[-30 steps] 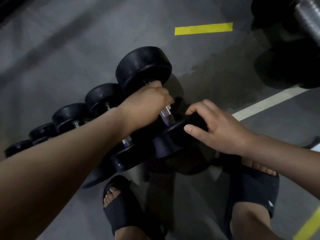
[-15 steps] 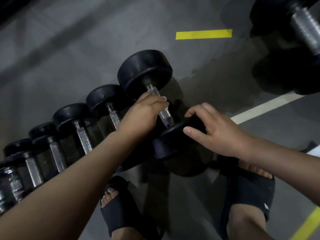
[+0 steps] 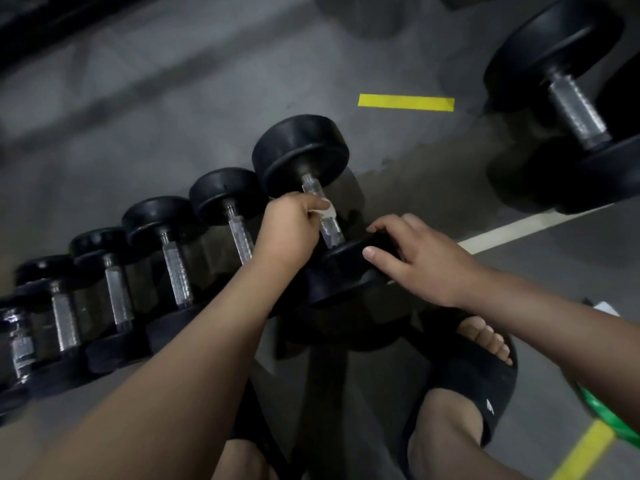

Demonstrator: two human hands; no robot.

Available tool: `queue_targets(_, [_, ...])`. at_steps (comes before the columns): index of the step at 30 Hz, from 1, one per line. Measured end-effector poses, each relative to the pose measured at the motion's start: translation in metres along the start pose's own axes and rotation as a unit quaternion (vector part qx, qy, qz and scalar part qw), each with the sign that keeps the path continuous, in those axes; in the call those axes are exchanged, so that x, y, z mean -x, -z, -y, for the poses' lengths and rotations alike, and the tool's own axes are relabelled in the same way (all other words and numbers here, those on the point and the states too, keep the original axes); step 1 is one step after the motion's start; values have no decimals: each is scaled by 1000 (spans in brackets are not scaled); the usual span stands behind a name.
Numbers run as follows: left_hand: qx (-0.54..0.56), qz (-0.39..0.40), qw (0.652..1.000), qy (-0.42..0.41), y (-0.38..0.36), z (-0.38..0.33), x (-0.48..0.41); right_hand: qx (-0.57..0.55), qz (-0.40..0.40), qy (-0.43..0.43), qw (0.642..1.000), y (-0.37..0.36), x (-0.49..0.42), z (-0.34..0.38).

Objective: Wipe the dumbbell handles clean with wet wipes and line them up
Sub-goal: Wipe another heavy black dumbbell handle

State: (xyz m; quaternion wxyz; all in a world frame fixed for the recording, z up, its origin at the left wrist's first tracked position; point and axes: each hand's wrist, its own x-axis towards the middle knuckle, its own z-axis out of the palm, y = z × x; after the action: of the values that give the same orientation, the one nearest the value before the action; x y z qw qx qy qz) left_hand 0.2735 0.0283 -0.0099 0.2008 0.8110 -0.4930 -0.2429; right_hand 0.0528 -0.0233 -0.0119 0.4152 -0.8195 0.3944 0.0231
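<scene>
Several black dumbbells with metal handles lie side by side in a row point(image 3: 176, 268) on the grey floor, growing in size to the right. The largest dumbbell point(image 3: 301, 150) ends the row. My left hand point(image 3: 291, 230) pinches a white wet wipe point(image 3: 327, 212) against the middle of its handle. My right hand point(image 3: 419, 261) rests on top of that dumbbell's near head point(image 3: 346, 275), fingers curved over its rim.
Another big dumbbell point(image 3: 568, 102) lies at the upper right. Yellow tape point(image 3: 405, 102) and a white line point(image 3: 519, 230) mark the floor. My feet in black slides point(image 3: 478, 382) stand just below the row. A green object point(image 3: 602, 414) sits at the right edge.
My left hand has slid back from the handle's far end towards its middle, and the white wipe now shows at my fingertips. My right hand stays on the near head.
</scene>
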Motion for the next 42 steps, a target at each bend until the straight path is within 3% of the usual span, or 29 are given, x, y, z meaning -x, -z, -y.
queue_targets(3, [104, 4, 990, 100, 3, 5, 7, 8, -22, 5, 1000, 3, -7, 8])
queue_targets(6, [243, -13, 955, 170, 11, 8, 14, -8, -63, -3, 998, 3, -22, 19])
queue_targets(9, [367, 11, 912, 184, 22, 2, 27, -24, -112, 7, 993, 3, -38, 34])
queue_targets(12, [449, 37, 876, 172, 33, -3, 36, -43, -104, 46, 993, 6, -50, 48])
queue_targets(14, [483, 42, 858, 169, 39, 2, 38, -62, -90, 62, 992, 5, -57, 54])
queue_targets(16, [468, 31, 865, 178, 42, 11, 37, -71, -85, 54, 992, 6, -61, 57])
queue_targets(20, [452, -15, 862, 229, 44, 30, 26, -128, -64, -13, 990, 8, -70, 56])
queue_targets(22, [460, 6, 857, 232, 43, 33, 21, -237, -56, -57, 968, 8, -74, 60])
queue_targets(25, [463, 92, 858, 202, 38, 30, 20, -436, -50, -114, 891, 8, -82, 67])
queue_targets(27, [464, 132, 856, 185, 36, 29, 19, -495, -39, -137, 857, 11, -85, 68])
queue_targets(29, [488, 136, 840, 196, 36, 27, 18, -474, -38, -140, 868, 11, -89, 65])
queue_targets(32, [556, 115, 792, 224, 37, 23, 16, -283, -104, -92, 949, 7, -94, 56])
queue_targets(34, [556, 104, 792, 232, 35, 23, 15, -182, -156, -64, 969, 7, -96, 55])
queue_targets(39, [569, 105, 782, 233, 28, 25, 14, -284, -16, -53, 957, 8, -95, 61])
queue_targets(42, [542, 97, 803, 226, 29, 25, 13, -282, -21, -53, 958, 4, -99, 60])
